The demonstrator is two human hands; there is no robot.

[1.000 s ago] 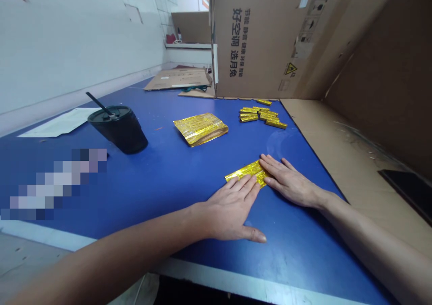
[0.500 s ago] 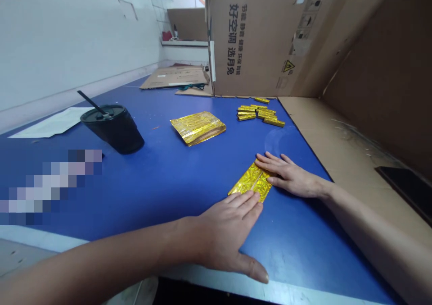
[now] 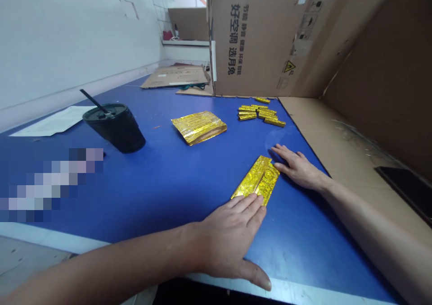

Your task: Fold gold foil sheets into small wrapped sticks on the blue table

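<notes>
Gold foil strip [image 3: 255, 180] between 2 flat hands on blue table [image 3: 148, 206]
Left hand [image 3: 232, 237] spread, fingertips touching foil; right hand [image 3: 299, 167] spread, just beside it

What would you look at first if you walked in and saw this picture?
The shiny gold foil strips catch the eye first, lying on the bright blue table between the person's left hand and right hand. Farther along sit a flat gold foil pile and a cluster of small gold sticks. To the left stands a black cup with a straw.
</notes>
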